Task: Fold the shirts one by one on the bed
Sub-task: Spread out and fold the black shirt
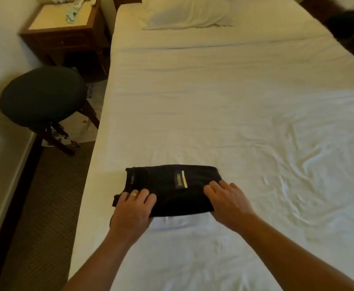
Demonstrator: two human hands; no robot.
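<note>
Far left I've got a pale wall, brown carpet (45, 206) below it, and a round dark stool (42, 97) on wooden legs standing just off the bed's left edge. Behind the stool sits a wooden nightstand (66, 36) with a pale top, a light green cloth (72, 16) lying on it, and some small white items at its back edge that I can't make out. Moving in, the bed (234, 101) fills most of my view, white sheet wrinkled toward the right, a white pillow (188, 13) at the head. Near the bed's left edge, close to me, lies the black shirt (171, 185), folded into a compact rectangle with a printed label and a pale yellow stripe facing up. My left hand (133, 208), ring on one finger, grips the shirt's near left corner, fingers curled over the fabric. My right hand (227, 202) holds the near right corner, fingers curled down onto the cloth, so that corner is hidden. Far right, something dark sits beyond the bed's edge, too blurred to name.
</note>
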